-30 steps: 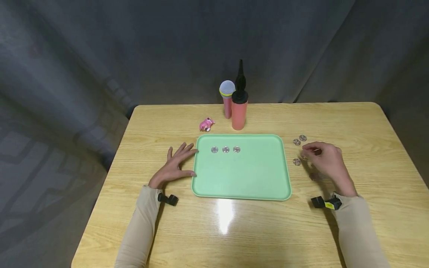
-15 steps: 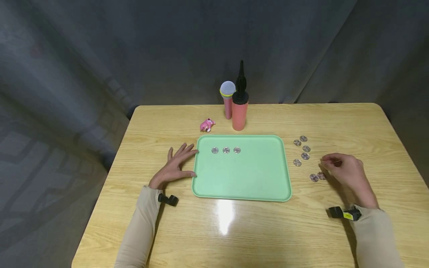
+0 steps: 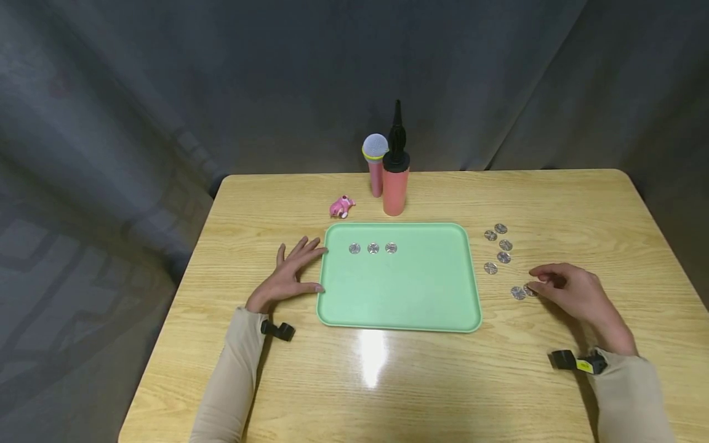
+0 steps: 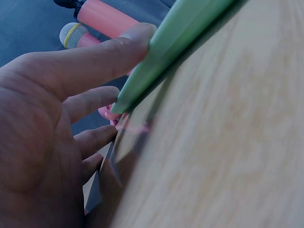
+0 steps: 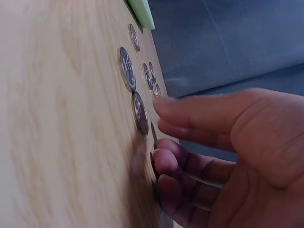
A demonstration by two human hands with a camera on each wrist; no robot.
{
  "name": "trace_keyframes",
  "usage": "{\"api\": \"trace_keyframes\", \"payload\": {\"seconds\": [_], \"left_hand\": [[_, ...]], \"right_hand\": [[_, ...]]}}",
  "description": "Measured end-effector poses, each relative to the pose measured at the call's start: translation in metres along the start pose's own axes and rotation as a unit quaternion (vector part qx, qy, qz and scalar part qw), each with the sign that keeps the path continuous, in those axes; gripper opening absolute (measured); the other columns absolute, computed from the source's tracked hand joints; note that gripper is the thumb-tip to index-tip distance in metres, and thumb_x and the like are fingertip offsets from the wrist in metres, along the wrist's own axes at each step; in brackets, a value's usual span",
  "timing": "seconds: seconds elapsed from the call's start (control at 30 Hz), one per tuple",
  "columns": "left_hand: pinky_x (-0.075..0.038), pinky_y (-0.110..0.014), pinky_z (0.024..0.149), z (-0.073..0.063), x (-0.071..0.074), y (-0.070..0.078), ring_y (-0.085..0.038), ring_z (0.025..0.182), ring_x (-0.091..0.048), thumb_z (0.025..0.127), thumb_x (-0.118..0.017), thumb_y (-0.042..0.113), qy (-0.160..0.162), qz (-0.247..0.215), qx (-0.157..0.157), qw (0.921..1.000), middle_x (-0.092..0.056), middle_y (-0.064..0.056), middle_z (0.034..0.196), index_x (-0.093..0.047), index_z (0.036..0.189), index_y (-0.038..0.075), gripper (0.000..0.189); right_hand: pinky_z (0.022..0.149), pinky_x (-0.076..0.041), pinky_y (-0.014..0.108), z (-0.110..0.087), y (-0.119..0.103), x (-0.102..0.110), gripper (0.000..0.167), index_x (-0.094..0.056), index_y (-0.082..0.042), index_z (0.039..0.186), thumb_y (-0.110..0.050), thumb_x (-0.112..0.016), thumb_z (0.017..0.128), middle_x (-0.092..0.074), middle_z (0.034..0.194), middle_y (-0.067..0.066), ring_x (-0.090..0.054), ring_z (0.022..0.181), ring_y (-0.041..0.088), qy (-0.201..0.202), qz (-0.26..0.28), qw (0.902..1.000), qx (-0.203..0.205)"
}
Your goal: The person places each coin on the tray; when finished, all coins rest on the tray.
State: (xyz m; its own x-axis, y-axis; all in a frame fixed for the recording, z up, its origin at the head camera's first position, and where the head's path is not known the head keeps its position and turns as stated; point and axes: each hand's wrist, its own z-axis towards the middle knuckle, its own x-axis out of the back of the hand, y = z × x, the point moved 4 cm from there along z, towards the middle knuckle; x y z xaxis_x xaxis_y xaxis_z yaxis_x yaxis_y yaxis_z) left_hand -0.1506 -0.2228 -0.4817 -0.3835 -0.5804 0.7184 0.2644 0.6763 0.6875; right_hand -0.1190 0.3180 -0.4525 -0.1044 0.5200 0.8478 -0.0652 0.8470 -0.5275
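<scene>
My left hand (image 3: pixel 285 280) is spread beside the left edge of a pale green tray (image 3: pixel 399 295). Its thumb and index fingertip touch the rim; the left wrist view shows the thumb (image 4: pixel 135 40) against the tray wall. Three silver coins (image 3: pixel 373 248) lie in a row near the tray's far left. Right of the tray, my right hand (image 3: pixel 576 292) is low over the table with loosely bent fingers. Its thumb tip is by a coin (image 5: pixel 140 113) that lies flat next to another coin (image 5: pixel 127 69). No coin shows between the fingers.
Several more coins (image 3: pixel 504 257) are scattered on the wooden table (image 3: pixel 432 387) right of the tray. Behind the tray stand a toy microphone (image 3: pixel 376 151) and a pink pump-like cylinder (image 3: pixel 395 191) with a black nozzle. A small pink figurine (image 3: pixel 341 207) lies left of them.
My right hand has moved right and toward me, away from the upper coins, and its thumb has lowered to the near pair. The left hand and the tray stay put.
</scene>
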Motion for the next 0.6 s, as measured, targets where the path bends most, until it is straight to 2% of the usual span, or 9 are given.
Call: {"api": "trace_keyframes", "payload": {"seconds": [0.13, 0.27, 0.43, 0.6], "left_hand": [[0.020, -0.064, 0.119, -0.0003, 0.0003, 0.0002, -0.035, 0.159, -0.003, 0.080, -0.083, 0.033, 0.001, 0.001, 0.001, 1.0000, -0.023, -0.009, 0.169, -0.042, 0.153, 0.021, 0.084], [0.020, -0.064, 0.119, -0.0008, 0.0003, -0.0002, -0.035, 0.159, -0.003, 0.080, -0.083, 0.033, 0.000, 0.002, 0.002, 1.0000, -0.023, -0.009, 0.169, -0.042, 0.153, 0.022, 0.084], [0.021, -0.064, 0.119, -0.0009, 0.0007, -0.0004, -0.035, 0.159, -0.003, 0.080, -0.083, 0.034, 0.001, 0.001, 0.001, 1.0000, -0.023, -0.008, 0.169, -0.042, 0.153, 0.022, 0.085], [0.020, -0.064, 0.119, -0.0006, 0.0008, 0.0000, -0.035, 0.159, -0.003, 0.080, -0.083, 0.034, 0.001, 0.003, -0.002, 1.0000, -0.022, -0.009, 0.169, -0.042, 0.153, 0.022, 0.085]], "right_hand": [[0.058, -0.039, 0.017, 0.0000, -0.0007, -0.0021, 0.034, -0.072, 0.005, 0.110, -0.017, -0.079, 0.085, -0.065, 0.084, 0.007, -0.043, 0.068, -0.006, -0.018, -0.003, 0.9996, 0.019], [0.058, -0.039, 0.018, -0.0002, 0.0005, -0.0036, 0.032, -0.073, 0.004, 0.109, -0.013, -0.081, 0.083, -0.063, 0.083, 0.006, -0.043, 0.069, -0.005, -0.016, -0.008, 0.9995, 0.028], [0.057, -0.039, 0.018, 0.0008, 0.0018, -0.0056, 0.029, -0.074, 0.003, 0.106, -0.011, -0.081, 0.082, -0.064, 0.084, 0.008, -0.043, 0.068, -0.004, 0.002, -0.015, 0.9995, 0.027], [0.057, -0.036, 0.016, 0.0015, 0.0032, -0.0049, 0.020, -0.076, 0.002, 0.100, -0.008, -0.080, 0.083, -0.066, 0.083, 0.011, -0.040, 0.067, -0.009, 0.031, -0.017, 0.9991, 0.025]]}}
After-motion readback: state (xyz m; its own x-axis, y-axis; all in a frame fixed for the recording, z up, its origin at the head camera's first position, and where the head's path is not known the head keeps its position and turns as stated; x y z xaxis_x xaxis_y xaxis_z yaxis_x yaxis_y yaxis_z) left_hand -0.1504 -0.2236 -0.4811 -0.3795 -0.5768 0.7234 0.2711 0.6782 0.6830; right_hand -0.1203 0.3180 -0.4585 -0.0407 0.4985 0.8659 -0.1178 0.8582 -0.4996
